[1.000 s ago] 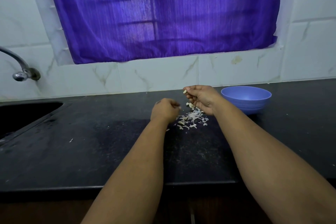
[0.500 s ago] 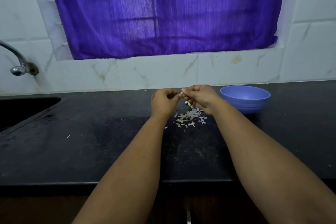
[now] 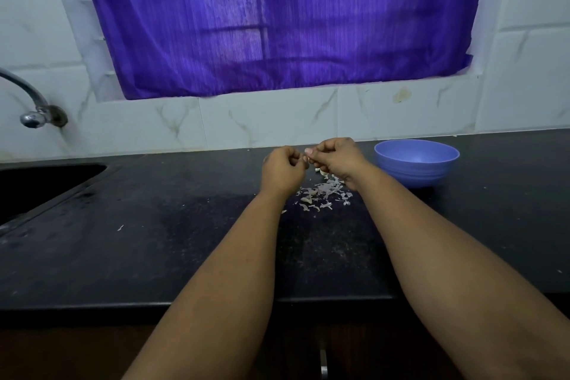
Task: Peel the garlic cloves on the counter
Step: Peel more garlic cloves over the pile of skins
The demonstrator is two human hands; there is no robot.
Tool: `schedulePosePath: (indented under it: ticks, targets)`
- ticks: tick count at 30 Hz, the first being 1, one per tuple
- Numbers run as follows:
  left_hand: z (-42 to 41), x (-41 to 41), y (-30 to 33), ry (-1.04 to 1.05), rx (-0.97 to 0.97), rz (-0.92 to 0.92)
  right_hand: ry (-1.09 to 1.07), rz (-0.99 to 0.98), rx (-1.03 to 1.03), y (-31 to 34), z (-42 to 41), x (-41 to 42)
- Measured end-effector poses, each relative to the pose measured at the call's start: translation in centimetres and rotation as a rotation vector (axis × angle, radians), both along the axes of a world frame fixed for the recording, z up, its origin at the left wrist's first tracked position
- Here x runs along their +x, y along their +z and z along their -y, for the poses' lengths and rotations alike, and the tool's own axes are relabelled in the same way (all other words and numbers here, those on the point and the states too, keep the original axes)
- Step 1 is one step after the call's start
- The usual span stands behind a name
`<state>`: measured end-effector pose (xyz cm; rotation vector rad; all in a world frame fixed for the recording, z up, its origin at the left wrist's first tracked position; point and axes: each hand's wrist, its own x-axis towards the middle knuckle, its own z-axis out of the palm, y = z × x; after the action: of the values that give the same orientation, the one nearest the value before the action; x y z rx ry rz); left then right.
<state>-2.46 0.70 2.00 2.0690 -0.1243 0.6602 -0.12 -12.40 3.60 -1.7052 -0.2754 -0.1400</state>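
My right hand (image 3: 337,159) pinches a small pale garlic clove (image 3: 308,151) at its fingertips, raised above the black counter (image 3: 154,241). My left hand (image 3: 282,170) is curled right beside it, its fingertips meeting the clove; most of the clove is hidden by the fingers. Under the hands lies a scatter of white garlic skins (image 3: 322,196). A few pale cloves (image 3: 323,173) lie on the counter just below my right hand, partly hidden.
A blue plastic bowl (image 3: 416,160) stands on the counter to the right of my hands. A dark sink (image 3: 34,185) is sunk in at the left, with a metal tap (image 3: 30,108) on the tiled wall. A purple curtain covers the window.
My left hand rose from the counter and came up against my right hand and the clove. The right hand stayed roughly in place.
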Motion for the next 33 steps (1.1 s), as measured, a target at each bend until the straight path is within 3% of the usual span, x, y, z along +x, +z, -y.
schedulePosePath:
  ticks: [13, 21, 33]
  targets:
    - [0.2, 0.6, -0.2, -0.016, 0.041, -0.036, 0.065, 0.003, 0.128, -0.2, -0.5, 0.2]
    - [0.1, 0.7, -0.3, -0.051, -0.294, -0.036, 0.086, -0.004, 0.223, 0.3, -0.3, -0.1]
    - [-0.3, 1.1, -0.5, 0.006, -0.149, 0.027, 0.033, -0.009, 0.142, -0.1, -0.6, -0.2]
